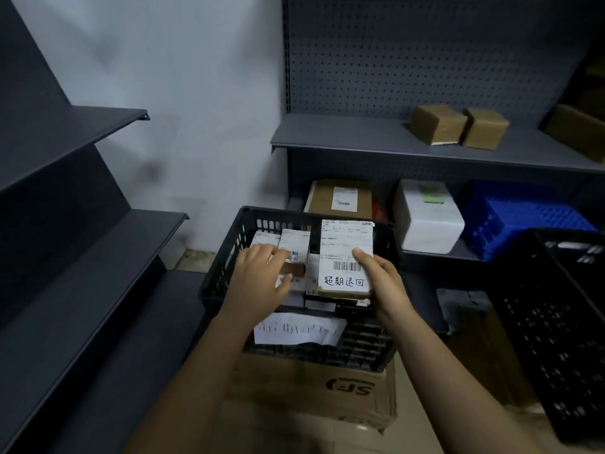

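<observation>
Two hands work over one black crate (220, 267), which sits on one cardboard box (311, 388) printed with a logo. The right hand (388, 283) holds one tall labelled parcel (345, 250) by its right edge, thumb on the white label beside the barcode. The parcel stands upright at the crate's right side, with four handwritten characters across its lower label. The left hand (258, 276) grips one smaller parcel (294, 249) in the middle of the crate, fingers across its label and thumb against its brown side. More labelled parcels lie under and behind these two, too crowded to count. One white sheet (298, 329) hangs on the crate's near wall.

On the upper grey shelf two brown boxes (437, 124) stand touching. Below it sit one brown labelled box (339, 198), one white foam box (427, 217) and one blue crate (510, 217). A second black crate (556, 322) stands at the right.
</observation>
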Demonstrator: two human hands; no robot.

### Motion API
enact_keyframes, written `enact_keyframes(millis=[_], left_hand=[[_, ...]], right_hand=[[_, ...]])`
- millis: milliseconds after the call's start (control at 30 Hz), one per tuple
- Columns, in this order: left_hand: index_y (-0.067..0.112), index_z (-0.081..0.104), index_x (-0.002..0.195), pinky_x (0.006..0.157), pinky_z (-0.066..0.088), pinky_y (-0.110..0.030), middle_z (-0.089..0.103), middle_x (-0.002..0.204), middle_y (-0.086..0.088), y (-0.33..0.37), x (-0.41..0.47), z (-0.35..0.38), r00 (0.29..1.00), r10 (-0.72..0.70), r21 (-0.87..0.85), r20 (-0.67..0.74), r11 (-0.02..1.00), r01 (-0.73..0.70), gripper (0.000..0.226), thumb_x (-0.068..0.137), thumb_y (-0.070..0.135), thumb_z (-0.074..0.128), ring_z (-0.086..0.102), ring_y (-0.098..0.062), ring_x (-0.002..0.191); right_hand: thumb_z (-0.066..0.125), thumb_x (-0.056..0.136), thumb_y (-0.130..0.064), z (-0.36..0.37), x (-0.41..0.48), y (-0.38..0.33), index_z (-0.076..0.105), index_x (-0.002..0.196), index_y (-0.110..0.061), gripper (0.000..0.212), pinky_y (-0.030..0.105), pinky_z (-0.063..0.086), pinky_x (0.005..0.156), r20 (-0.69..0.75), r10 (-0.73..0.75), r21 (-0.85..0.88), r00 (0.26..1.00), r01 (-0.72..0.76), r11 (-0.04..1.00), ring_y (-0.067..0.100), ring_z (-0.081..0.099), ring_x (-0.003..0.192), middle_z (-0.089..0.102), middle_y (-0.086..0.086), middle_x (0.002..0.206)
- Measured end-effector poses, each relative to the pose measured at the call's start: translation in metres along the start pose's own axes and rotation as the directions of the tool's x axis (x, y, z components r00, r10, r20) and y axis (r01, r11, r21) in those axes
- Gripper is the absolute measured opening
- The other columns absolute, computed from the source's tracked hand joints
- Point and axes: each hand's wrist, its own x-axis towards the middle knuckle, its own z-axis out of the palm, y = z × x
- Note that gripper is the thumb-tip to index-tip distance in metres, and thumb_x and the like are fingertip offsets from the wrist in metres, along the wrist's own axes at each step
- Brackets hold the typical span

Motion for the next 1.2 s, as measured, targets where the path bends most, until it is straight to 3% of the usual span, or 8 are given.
enact_keyframes(millis=[167, 333, 500, 667, 767, 900, 1100, 1200], left_hand=[[0.016, 0.064, 0.104, 0.086, 0.047, -0.038, 0.061, 0.099, 0.0, -0.028, 0.039, 0.046, 0.995, -0.045, 0.005, 0.088, 0.999, 0.044, 0.03, 0.077, 0.022, 0.073, 0.057, -0.022, 0.093], [0.016, 0.063, 0.106, 0.084, 0.046, -0.039, 0.059, 0.099, 0.0, -0.064, 0.07, 0.1, 0.976, -0.056, -0.026, 0.21, 0.998, 0.063, 0.028, 0.08, 0.026, 0.062, 0.055, -0.023, 0.094], [0.017, 0.064, 0.104, 0.085, 0.048, -0.041, 0.059, 0.099, -0.001, -0.098, 0.104, 0.149, 0.943, -0.022, -0.059, 0.332, 0.997, 0.044, 0.032, 0.074, 0.024, 0.072, 0.056, -0.024, 0.096], [0.019, 0.061, 0.116, 0.099, 0.039, -0.04, 0.057, 0.118, 0.0, -0.123, 0.125, 0.198, 0.884, -0.007, -0.096, 0.467, 0.994, 0.058, 0.038, 0.08, 0.028, 0.068, 0.052, -0.022, 0.113], [0.022, 0.052, 0.129, 0.109, 0.029, -0.036, 0.047, 0.133, 0.003, -0.13, 0.126, 0.223, 0.85, 0.025, -0.151, 0.526, 0.986, 0.064, 0.042, 0.089, 0.03, 0.059, 0.039, -0.018, 0.127], [0.02, 0.052, 0.128, 0.107, 0.033, -0.034, 0.046, 0.131, 0.002, -0.134, 0.122, 0.24, 0.836, 0.069, -0.212, 0.545, 0.975, 0.058, 0.039, 0.09, 0.03, 0.056, 0.04, -0.018, 0.125], [0.021, 0.049, 0.13, 0.109, 0.033, -0.032, 0.042, 0.134, 0.004, -0.131, 0.122, 0.243, 0.815, 0.056, -0.221, 0.577, 0.971, 0.089, 0.04, 0.092, 0.03, 0.055, 0.035, -0.014, 0.128], [0.021, 0.049, 0.131, 0.11, 0.033, -0.033, 0.043, 0.135, 0.003, -0.128, 0.124, 0.238, 0.805, 0.039, -0.195, 0.592, 0.976, 0.096, 0.042, 0.091, 0.031, 0.055, 0.036, -0.015, 0.128]], right_hand=[[0.087, 0.053, -0.056, 0.002, 0.065, 0.007, 0.06, 0.121, -0.017, 0.083, 0.047, 0.054, 0.094, -0.017, 0.103, -0.003, 0.995, -0.103, 0.995, 0.022, 0.073, 0.093, 0.076, 0.005, 0.099], [0.086, 0.065, -0.044, 0.015, 0.124, 0.024, 0.06, 0.12, -0.013, 0.069, 0.038, 0.058, 0.076, -0.099, 0.146, -0.024, 0.984, -0.149, 0.988, 0.021, 0.073, 0.089, 0.075, 0.005, 0.101], [0.087, 0.049, -0.056, 0.034, 0.18, 0.041, 0.058, 0.116, -0.021, 0.081, 0.049, 0.055, 0.091, -0.188, 0.221, -0.061, 0.957, -0.236, 0.97, 0.023, 0.07, 0.096, 0.071, 0.004, 0.109], [0.079, 0.077, -0.041, 0.046, 0.228, 0.06, 0.054, 0.118, -0.019, 0.052, 0.032, 0.05, 0.074, -0.242, 0.269, -0.117, 0.932, -0.303, 0.946, 0.015, 0.063, 0.089, 0.065, -0.004, 0.1], [0.079, 0.076, -0.046, 0.049, 0.247, 0.073, 0.056, 0.118, -0.021, 0.054, 0.037, 0.051, 0.086, -0.267, 0.3, -0.166, 0.916, -0.35, 0.922, 0.014, 0.061, 0.092, 0.063, -0.001, 0.109], [0.072, 0.075, -0.062, 0.052, 0.259, 0.085, 0.057, 0.125, -0.021, 0.066, 0.038, 0.047, 0.093, -0.272, 0.32, -0.246, 0.908, -0.386, 0.889, 0.016, 0.06, 0.103, 0.061, -0.002, 0.12], [0.063, 0.089, -0.05, 0.052, 0.266, 0.085, 0.061, 0.116, -0.018, 0.041, 0.032, 0.048, 0.073, -0.303, 0.235, -0.423, 0.924, -0.351, 0.835, 0.019, 0.058, 0.097, 0.066, 0.002, 0.112], [0.068, 0.085, -0.049, 0.053, 0.263, 0.075, 0.062, 0.108, -0.019, 0.038, 0.039, 0.053, 0.087, -0.28, 0.162, -0.509, 0.946, -0.29, 0.81, 0.021, 0.063, 0.099, 0.068, 0.003, 0.111]])
